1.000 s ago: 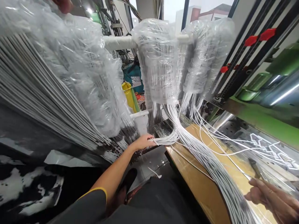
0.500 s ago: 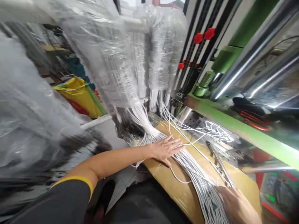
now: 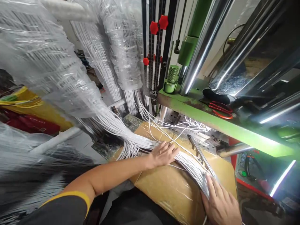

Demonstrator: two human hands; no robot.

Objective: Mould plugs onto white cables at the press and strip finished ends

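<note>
A thick bundle of thin white cables (image 3: 145,143) runs from the hanging plastic-wrapped strands across a brown cardboard sheet (image 3: 168,190). My left hand (image 3: 164,153) lies over the middle of this bundle, its fingers curled around it. Farther along, at the lower right, my right hand (image 3: 219,198) is wrapped around the same bundle, thumb on the near side. The bundle's far end is hidden by that hand. A few loose cables pass behind the bundle to white pieces (image 3: 197,124) on the machine's metal plate. Beside the bundle lies a long slim metal tool (image 3: 202,155).
A green press frame (image 3: 217,125) with chrome columns (image 3: 199,53) stands behind the cardboard. Red-handled scissors (image 3: 221,109) rest on its ledge. Plastic-wrapped cable hanks (image 3: 124,47) hang from a padded bar (image 3: 67,11) at left. A yellow bag (image 3: 51,112) sits at far left.
The view has swung to the right. My left hand's spread fingers have curled around the bundle. My right hand has closed around the bundle, and its lower stretch no longer shows fanned out.
</note>
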